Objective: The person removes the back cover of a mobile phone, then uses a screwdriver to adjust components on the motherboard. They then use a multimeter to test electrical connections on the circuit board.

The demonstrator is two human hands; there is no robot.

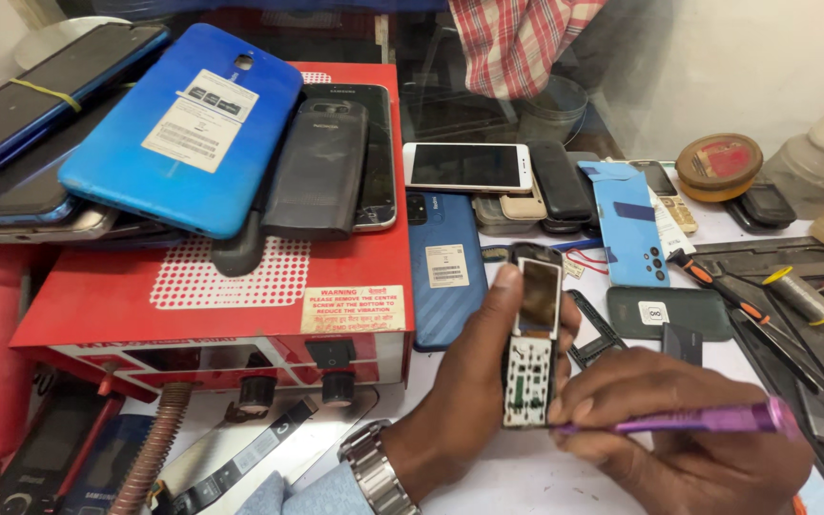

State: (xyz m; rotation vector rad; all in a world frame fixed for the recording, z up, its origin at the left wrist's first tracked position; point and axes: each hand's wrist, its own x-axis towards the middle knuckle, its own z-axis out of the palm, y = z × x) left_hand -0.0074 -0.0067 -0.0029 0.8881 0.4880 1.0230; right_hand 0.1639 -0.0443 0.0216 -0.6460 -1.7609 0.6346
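Right hand (689, 429): fingers pinch a slim purple metal tool (679, 418), tip at the board's lower edge; keep it steady.
Left hand (469, 381): fingers grip the opened small phone with bare circuit board (533, 348).
Beyond phone: red metal box (212, 296), left.

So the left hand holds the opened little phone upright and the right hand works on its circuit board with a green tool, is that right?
Not quite: the tool in the right hand is purple, not green, as the head view shows. The left hand does hold the opened phone upright, tool tip at its circuit board.
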